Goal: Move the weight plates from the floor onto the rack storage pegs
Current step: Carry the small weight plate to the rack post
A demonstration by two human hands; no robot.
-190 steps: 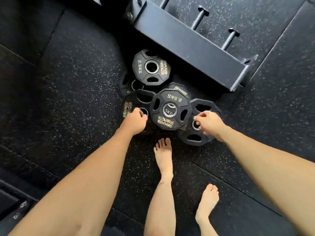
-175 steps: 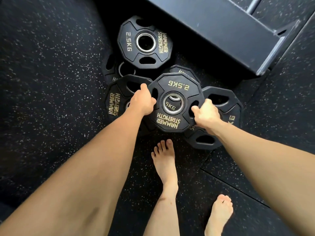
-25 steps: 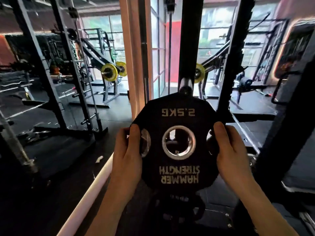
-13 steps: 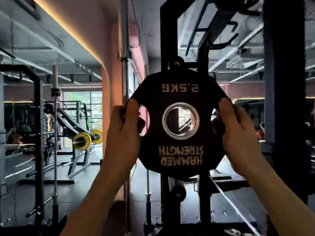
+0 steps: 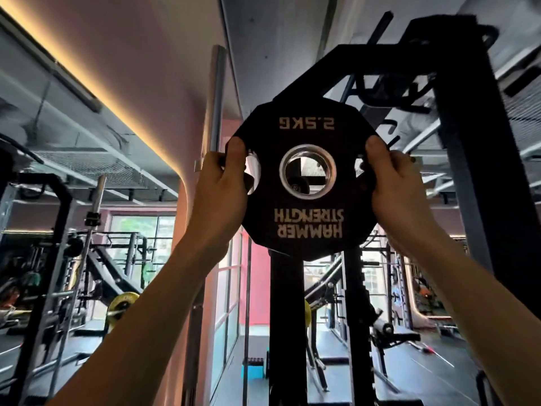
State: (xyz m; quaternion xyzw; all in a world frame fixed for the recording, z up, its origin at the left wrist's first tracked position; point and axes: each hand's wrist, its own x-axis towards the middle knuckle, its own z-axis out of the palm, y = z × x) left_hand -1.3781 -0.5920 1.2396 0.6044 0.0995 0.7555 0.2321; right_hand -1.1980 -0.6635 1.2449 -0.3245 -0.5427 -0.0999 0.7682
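While the left hand (image 5: 218, 191) and right hand (image 5: 395, 189) grip the plate (image 5: 307, 183) by its side slots, raised before the rack (image 5: 468, 171), misalignment threatens. What seems a peg end (image 5: 298, 187) shows low in the bore; pushed off-centre, the plate could jam or slip.

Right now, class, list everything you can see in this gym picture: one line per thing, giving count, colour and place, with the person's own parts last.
weight plate: one, black with pale 2.5KG lettering upside down, raised at centre in front of the rack
peg: one dark end, seen through the plate's centre hole
rack: one, black uprights and top beam, behind the plate
steel bar: one, silver, upright left of the plate
yellow plates: one at lower left on a machine, one partly hidden behind the rack upright
blue box: one, on the floor by the rack base
left hand: grips the plate's left edge
right hand: grips the plate's right edge
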